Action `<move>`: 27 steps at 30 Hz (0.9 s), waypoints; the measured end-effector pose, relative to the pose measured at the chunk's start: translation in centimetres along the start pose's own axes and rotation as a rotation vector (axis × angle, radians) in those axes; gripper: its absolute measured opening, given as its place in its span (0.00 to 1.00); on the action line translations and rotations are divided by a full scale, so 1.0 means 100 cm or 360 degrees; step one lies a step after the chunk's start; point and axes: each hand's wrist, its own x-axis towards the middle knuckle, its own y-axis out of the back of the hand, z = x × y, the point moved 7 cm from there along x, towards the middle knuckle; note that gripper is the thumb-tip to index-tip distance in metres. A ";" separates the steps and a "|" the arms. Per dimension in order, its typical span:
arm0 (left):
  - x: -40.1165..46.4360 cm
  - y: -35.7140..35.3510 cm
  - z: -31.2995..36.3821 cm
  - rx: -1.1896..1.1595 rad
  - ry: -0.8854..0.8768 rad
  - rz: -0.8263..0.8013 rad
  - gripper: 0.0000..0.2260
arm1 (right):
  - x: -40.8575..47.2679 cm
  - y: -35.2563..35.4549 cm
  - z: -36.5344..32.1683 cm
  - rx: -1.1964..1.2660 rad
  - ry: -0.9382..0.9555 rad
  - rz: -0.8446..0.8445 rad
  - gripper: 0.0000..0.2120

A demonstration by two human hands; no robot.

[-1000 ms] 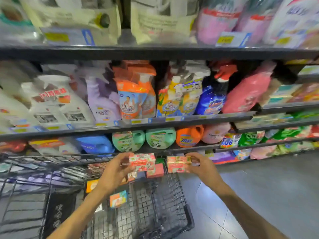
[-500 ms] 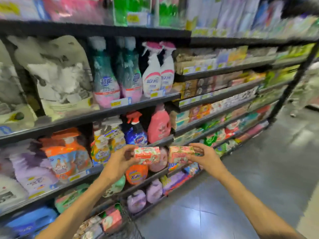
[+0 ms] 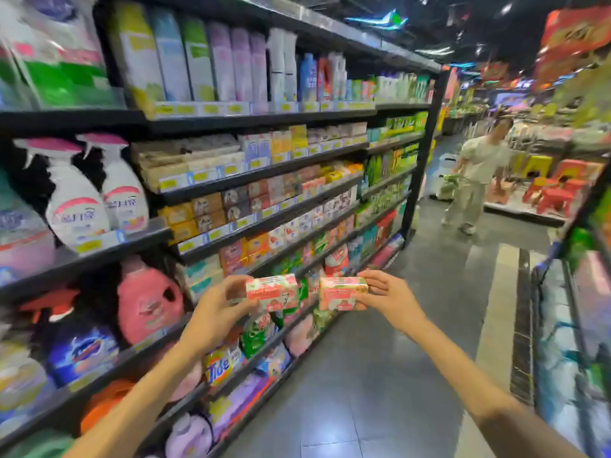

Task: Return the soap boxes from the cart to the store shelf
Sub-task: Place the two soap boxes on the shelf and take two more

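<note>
My left hand grips a pink and white soap box by its left end. My right hand holds a second, matching soap box by its right end. Both boxes are held level, side by side in the air, a small gap apart, in front of the store shelf. Rows of small soap boxes fill the shelf's middle tiers just beyond my hands. The cart is out of view.
Spray bottles and detergent jugs stand on the shelves at left. The grey tiled aisle floor runs ahead. A person with a green basket stands at the aisle's far end. Another shelf edge lies at right.
The view has swung right, from the cart and detergent shelves to the soap section and aisle. Both hands still hold their boxes, carried along and raised in front of the shelf.
</note>
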 end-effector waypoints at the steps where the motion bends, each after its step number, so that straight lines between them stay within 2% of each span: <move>1: 0.013 -0.017 0.008 -0.0010 -0.0027 -0.0021 0.20 | 0.004 0.021 0.005 -0.0006 0.0000 0.0046 0.19; 8: 0.122 -0.124 0.045 -0.0029 -0.0088 -0.0157 0.18 | 0.049 0.131 0.034 -0.0024 0.0006 0.0188 0.19; 15: 0.250 -0.198 0.051 -0.0033 -0.0184 -0.0171 0.16 | 0.162 0.189 0.059 -0.0106 0.0060 0.0167 0.18; 19: 0.333 -0.215 0.039 -0.0049 -0.0152 -0.0084 0.16 | 0.249 0.209 0.073 -0.0102 0.0062 0.0143 0.21; 27: 0.467 -0.215 0.004 0.0111 -0.0034 0.0134 0.17 | 0.413 0.220 0.088 -0.0113 0.0176 -0.0059 0.17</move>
